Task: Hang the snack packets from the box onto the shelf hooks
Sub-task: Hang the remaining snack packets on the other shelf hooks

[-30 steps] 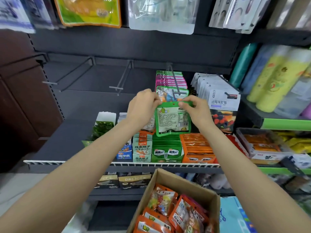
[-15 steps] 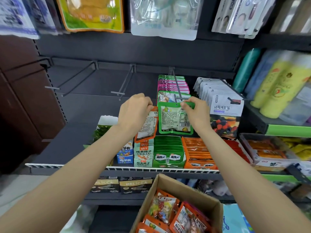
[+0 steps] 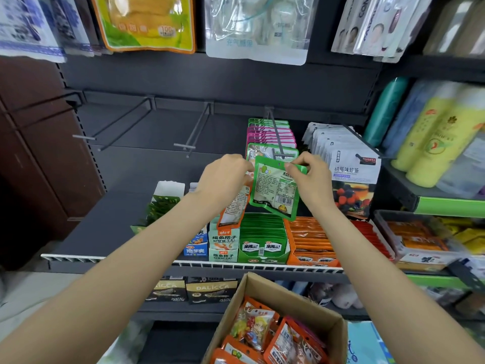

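my left hand [image 3: 223,177] pinches the top left corner of the flat green foil snack packet [image 3: 274,190] and also has an orange-edged white pouch [image 3: 235,208] tucked under its fingers. the green packet sits tilted just below the tip of the grey wire shelf hook [image 3: 278,143], hang hole near the tip, not threaded yet as far as i can tell. my right hand [image 3: 311,179] pinches the top right edge. i judge it light, thin, floppy and a bit slick, so hold the stiff sealed header either side of the hole, not the soft body. readable: barcode and small print panel on its back, too small to read; "dalicca" on dark cartons [image 3: 211,291] low on the left; 树莓味软糖 on the white pouches [image 3: 351,166] at right. brown cardboard box [image 3: 288,292] of packets is below.
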